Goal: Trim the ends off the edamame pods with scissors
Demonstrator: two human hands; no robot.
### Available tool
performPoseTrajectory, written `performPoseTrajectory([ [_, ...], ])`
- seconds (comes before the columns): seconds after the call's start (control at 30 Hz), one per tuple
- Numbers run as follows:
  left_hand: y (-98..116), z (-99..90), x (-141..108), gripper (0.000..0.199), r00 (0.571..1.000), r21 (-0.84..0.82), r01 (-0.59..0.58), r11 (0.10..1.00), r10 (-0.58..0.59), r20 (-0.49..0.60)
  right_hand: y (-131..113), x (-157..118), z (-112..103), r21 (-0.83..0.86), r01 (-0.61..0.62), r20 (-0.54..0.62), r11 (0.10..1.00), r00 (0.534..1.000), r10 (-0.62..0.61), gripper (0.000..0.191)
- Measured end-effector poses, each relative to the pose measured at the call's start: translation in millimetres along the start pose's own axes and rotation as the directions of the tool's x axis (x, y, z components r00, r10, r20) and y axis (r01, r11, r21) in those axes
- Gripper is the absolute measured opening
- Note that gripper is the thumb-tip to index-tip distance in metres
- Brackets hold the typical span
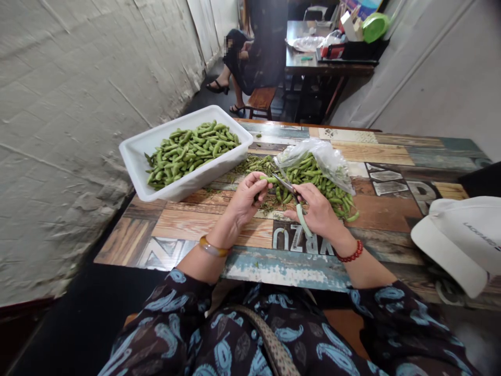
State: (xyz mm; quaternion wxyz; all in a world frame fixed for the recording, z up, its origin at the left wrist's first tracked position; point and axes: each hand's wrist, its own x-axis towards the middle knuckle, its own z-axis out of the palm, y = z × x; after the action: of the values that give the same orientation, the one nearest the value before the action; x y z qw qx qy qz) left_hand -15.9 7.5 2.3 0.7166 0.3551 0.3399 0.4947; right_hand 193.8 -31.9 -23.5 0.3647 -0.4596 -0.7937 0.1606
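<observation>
Right hand (316, 211), fingers closed round pale-green-handled scissors (301, 215); left hand (247, 197), fingertips pinching one slender green pod (268, 179) at the blades (284, 183); beyond, on plank-patterned tabletop (219, 216), are a crinkled clear plastic bag (337, 168) spilling loose pods (337, 200) and a white rectangular tub (191, 181) heaped with more.

Left hand (248, 197) apparently in a pinch

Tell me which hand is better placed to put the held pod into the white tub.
Left, most likely: the left hand holds the pod and is nearer the tub, while the right hand holds scissors.
</observation>
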Motion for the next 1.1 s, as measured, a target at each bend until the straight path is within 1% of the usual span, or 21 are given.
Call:
performPoseTrajectory([
  [0.17,-3.1,0.0,0.0,0.037,0.999,0.015,-0.004,1.000,0.004,0.036,-1.1,1.3,-1.5,0.017,-0.010,-0.014,1.000,1.000,0.010,0.062],
  [0.27,-3.9,-0.2,0.3,0.038,0.999,0.015,-0.009,1.000,0.009,0.037,-2.1,1.6,-2.5,0.024,-0.014,-0.012,1.000,1.000,0.014,0.061],
  [0.5,-8.5,-1.2,1.4,0.035,0.998,0.108,-0.023,0.994,0.016,0.065,-2.0,0.7,-1.4,0.018,0.014,-0.033,1.000,0.999,-0.014,0.062],
  [0.83,-9.1,0.7,0.8,0.039,0.998,0.090,0.004,0.996,-0.009,0.057,-1.7,0.7,-1.9,0.030,0.036,-0.016,0.999,0.999,-0.036,0.068],
  [1.1,-9.2,0.0,1.2,0.039,0.997,0.074,0.019,0.997,-0.025,0.077,-4.4,1.1,-4.8,0.021,0.067,-0.016,0.997,0.998,-0.067,0.059],
])
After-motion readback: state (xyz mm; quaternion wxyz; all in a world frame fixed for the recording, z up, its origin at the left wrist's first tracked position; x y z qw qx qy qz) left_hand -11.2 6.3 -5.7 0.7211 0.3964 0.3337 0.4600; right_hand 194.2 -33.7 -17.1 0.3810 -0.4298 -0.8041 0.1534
